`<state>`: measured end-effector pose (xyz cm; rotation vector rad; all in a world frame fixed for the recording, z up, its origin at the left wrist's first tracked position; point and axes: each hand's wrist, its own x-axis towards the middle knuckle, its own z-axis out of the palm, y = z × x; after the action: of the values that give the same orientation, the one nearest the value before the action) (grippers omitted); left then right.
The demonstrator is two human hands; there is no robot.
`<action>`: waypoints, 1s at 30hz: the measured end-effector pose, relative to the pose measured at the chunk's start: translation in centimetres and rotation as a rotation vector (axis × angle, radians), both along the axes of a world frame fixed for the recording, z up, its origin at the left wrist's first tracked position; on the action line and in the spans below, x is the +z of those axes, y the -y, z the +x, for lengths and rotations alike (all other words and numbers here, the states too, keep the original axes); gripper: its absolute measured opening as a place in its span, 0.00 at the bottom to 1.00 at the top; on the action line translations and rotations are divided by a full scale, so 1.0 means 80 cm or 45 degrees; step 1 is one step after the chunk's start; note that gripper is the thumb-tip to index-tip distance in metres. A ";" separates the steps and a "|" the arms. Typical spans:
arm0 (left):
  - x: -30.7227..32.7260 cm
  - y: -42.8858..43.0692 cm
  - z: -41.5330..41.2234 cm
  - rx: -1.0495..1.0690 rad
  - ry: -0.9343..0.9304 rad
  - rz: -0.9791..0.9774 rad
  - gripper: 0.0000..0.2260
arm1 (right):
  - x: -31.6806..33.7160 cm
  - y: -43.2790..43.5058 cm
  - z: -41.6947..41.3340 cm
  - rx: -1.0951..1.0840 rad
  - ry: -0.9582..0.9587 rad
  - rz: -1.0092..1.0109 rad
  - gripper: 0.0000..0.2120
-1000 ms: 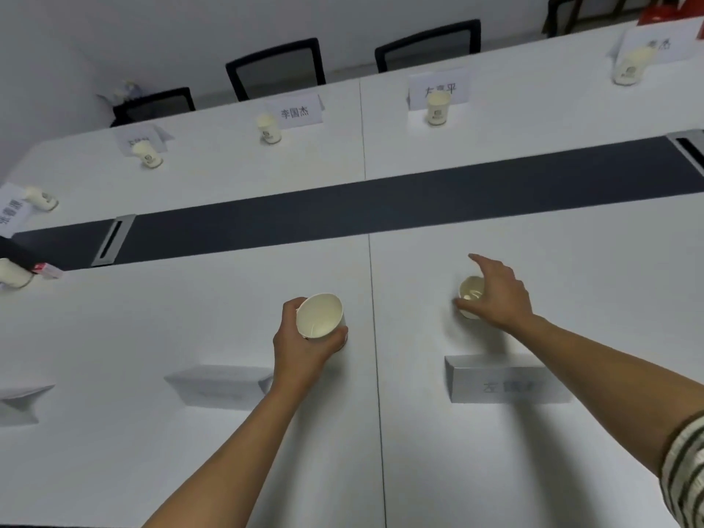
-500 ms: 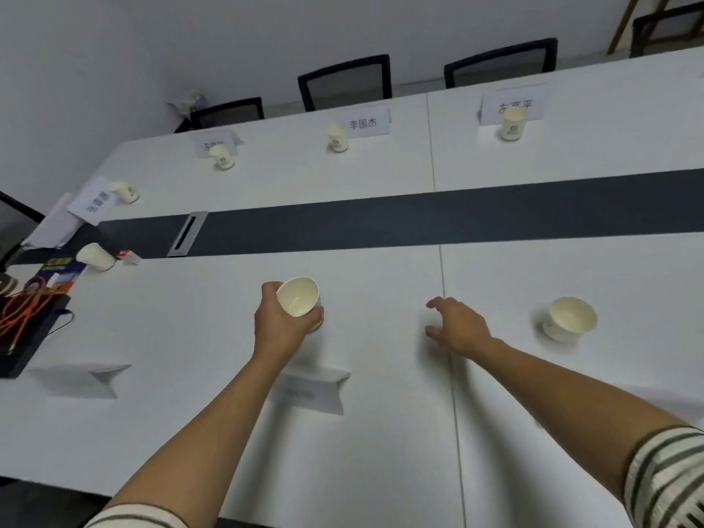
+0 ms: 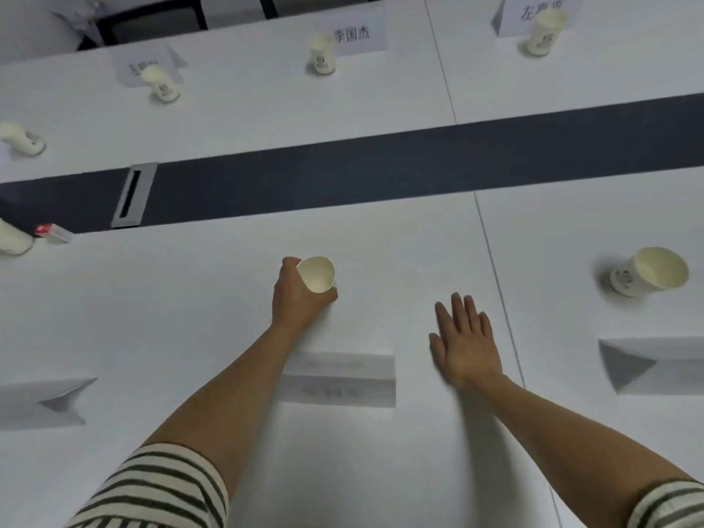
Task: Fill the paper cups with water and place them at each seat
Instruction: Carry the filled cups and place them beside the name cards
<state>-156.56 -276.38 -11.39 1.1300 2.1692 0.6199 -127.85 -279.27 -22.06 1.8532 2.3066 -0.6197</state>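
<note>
from the left: an end cup point(image 3: 11, 238) and a second end cup point(image 3: 23, 139) stand at the table's left edge. along the far side, a far left cup point(image 3: 162, 83), a far middle cup point(image 3: 321, 57) and a far right cup point(image 3: 544, 32) each sit by a name card, so those seats look served. the near left card point(image 3: 42, 402) has no cup showing in front of it (as far as this view reaches), so that seat looks left to do.

the held cup point(image 3: 316, 274) is just beyond the middle card point(image 3: 339, 379), low over the white table point(image 3: 190, 299); whether its base touches, i cannot tell. the left hand point(image 3: 299, 299) wraps round its side, fingers curled. it is a small cream paper cup, its mouth tipped toward the camera; no water can be made out inside. the right hand point(image 3: 464, 344) lies flat and spread on the table, holding nothing. further right, a near right cup point(image 3: 647, 272) with a logo stands beyond the right card point(image 3: 655, 365).
</note>
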 end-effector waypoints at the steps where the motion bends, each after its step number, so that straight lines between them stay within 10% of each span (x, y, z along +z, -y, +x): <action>1: -0.006 -0.001 -0.001 -0.014 0.001 -0.005 0.34 | -0.004 0.004 0.001 -0.002 0.015 0.036 0.32; 20: -0.032 0.003 -0.036 -0.203 -0.166 -0.137 0.43 | -0.016 -0.001 0.001 -0.005 0.166 0.009 0.32; 30: 0.055 0.131 -0.047 -0.084 -0.275 -0.069 0.17 | 0.077 0.018 0.010 -0.018 0.161 -0.203 0.19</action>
<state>-160.36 -286.89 -6.97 1.2842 2.3034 0.4241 -127.07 -280.68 -15.89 1.7834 2.1024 -0.6473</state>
